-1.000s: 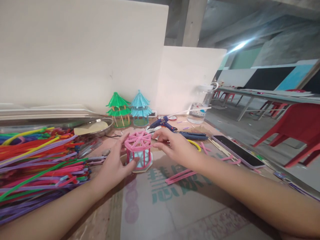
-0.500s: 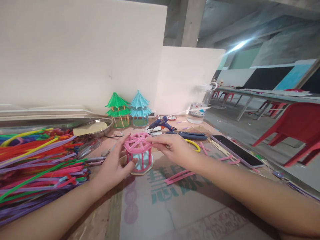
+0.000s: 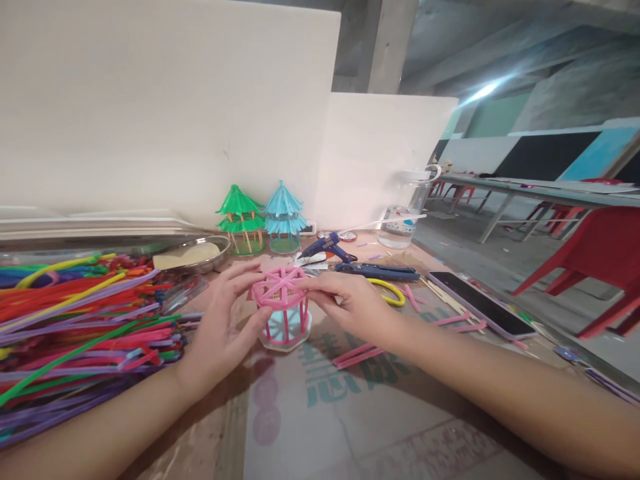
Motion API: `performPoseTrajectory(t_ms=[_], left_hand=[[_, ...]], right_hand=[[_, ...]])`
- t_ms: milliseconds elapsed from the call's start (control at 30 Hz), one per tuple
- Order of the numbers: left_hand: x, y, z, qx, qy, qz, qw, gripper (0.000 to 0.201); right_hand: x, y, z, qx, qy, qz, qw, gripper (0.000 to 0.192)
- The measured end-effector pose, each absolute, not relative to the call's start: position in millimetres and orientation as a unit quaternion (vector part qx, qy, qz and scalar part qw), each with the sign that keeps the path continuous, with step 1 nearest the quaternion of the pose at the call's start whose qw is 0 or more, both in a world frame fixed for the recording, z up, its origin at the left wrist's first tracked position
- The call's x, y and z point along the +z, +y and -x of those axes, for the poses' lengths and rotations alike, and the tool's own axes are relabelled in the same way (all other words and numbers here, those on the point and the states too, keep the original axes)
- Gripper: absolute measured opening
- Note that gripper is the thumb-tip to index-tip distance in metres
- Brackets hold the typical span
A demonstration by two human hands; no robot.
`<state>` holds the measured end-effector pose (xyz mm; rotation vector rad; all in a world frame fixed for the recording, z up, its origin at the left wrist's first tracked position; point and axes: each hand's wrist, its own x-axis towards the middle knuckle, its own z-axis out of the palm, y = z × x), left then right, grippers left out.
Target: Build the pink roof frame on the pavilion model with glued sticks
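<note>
A small pink pavilion frame [image 3: 283, 308] made of pipe cleaners stands on a light blue base on the cardboard-covered table. My left hand [image 3: 226, 319] cups its left side, thumb on a post and fingers at the spoked top. My right hand [image 3: 349, 303] pinches the right rim of that pink wheel-shaped top. Two loose pink pipe cleaner pieces [image 3: 361, 351] lie just to the right of the frame.
A big heap of coloured pipe cleaners [image 3: 80, 327] fills the left. Behind stand a green model pavilion [image 3: 241, 219] and a blue one [image 3: 283, 217], a metal dish [image 3: 197, 254], a blue glue gun [image 3: 327, 247], pliers [image 3: 377, 271], a phone [image 3: 480, 303] and a clear jar [image 3: 404, 210].
My right hand moved in from beside the frame and took hold of the top's right rim. My left fingers rose to the top's left edge. The frame shifted slightly.
</note>
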<state>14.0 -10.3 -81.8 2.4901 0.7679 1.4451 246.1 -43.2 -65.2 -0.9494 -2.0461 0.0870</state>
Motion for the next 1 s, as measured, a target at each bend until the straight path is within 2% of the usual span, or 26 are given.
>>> performPoseTrajectory(t_ms=[300,1000], left_hand=[[-80.1,-13.2,-14.7,0.473,0.246,-0.845,0.038,0.009],[-68.3,-15.4,-16.3,0.451,0.243,-0.859,-0.016,0.012]], right_hand=[[-66.1,-44.1,-246.3,0.011,-0.824,0.362,0.436,0.025],[-61.4,-53.1,-242.4,0.027,-0.827,0.384,0.409,0.024]])
